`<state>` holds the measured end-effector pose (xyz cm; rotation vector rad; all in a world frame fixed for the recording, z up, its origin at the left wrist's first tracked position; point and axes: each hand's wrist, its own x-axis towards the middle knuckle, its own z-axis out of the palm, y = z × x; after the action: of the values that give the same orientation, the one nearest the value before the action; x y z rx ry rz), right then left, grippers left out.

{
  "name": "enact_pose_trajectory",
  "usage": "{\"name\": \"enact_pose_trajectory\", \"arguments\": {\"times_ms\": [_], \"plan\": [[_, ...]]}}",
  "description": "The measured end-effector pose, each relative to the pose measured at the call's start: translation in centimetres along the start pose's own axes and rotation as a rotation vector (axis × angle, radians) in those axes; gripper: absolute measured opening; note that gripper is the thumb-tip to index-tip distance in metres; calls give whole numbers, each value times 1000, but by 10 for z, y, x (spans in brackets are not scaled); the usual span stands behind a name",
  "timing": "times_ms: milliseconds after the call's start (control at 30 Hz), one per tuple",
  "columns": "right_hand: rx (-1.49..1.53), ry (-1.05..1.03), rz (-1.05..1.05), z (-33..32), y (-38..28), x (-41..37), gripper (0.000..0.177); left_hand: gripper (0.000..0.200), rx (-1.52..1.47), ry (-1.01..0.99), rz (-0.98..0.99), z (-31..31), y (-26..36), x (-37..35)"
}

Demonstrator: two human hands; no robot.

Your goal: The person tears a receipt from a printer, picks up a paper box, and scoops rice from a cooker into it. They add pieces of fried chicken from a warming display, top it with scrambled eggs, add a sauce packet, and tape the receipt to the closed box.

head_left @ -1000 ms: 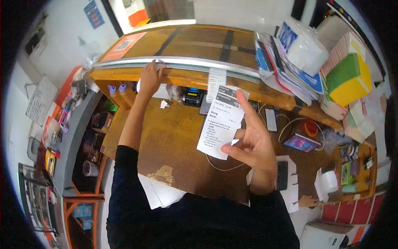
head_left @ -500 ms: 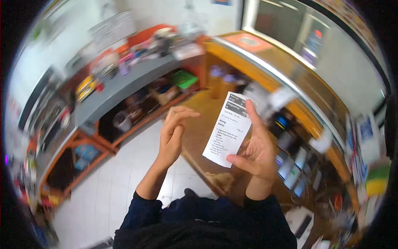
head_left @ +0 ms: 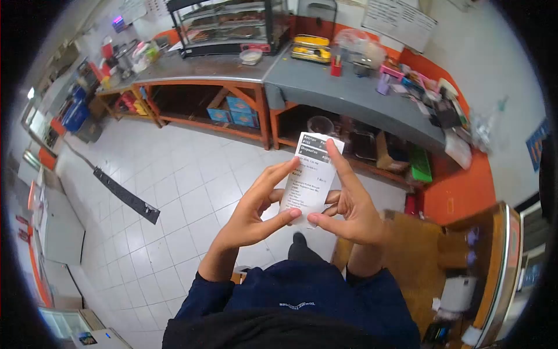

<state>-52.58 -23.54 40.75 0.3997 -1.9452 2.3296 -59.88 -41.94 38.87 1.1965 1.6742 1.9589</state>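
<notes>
A printed paper receipt [head_left: 311, 180] is held upright in front of my body, its text side facing me. My left hand [head_left: 253, 206] grips its left edge, with the thumb on the lower front and the index finger along the upper left side. On the other edge, my right hand [head_left: 360, 212] pinches the slip, thumb at the bottom and index finger stretched up to the top right. The remaining fingers of both hands are curled partly behind the paper.
Ahead, a grey counter [head_left: 343, 87] carries a yellow box [head_left: 311, 49] and assorted items. A glass display warmer [head_left: 226, 29] stands on the steel counter. Blue boxes [head_left: 232, 110] sit on a shelf below. A black strip [head_left: 128, 195] lies on the tiled floor [head_left: 168, 232]. Brown wooden table [head_left: 407, 250] at right.
My left hand, free before, has moved over and taken hold of the receipt's left edge. The view has turned left, from the wooden counter toward the display warmer and open floor.
</notes>
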Motion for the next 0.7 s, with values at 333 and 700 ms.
{"name": "enact_pose_trajectory", "arguments": {"times_ms": [333,700], "plan": [[-10,-179,-48,-38,123,303,68,79,119,367,42,-205,-125,125],[-90,-701,191,63,301,671,75,55,588,386,-1767,-316,-452,-295]]}}
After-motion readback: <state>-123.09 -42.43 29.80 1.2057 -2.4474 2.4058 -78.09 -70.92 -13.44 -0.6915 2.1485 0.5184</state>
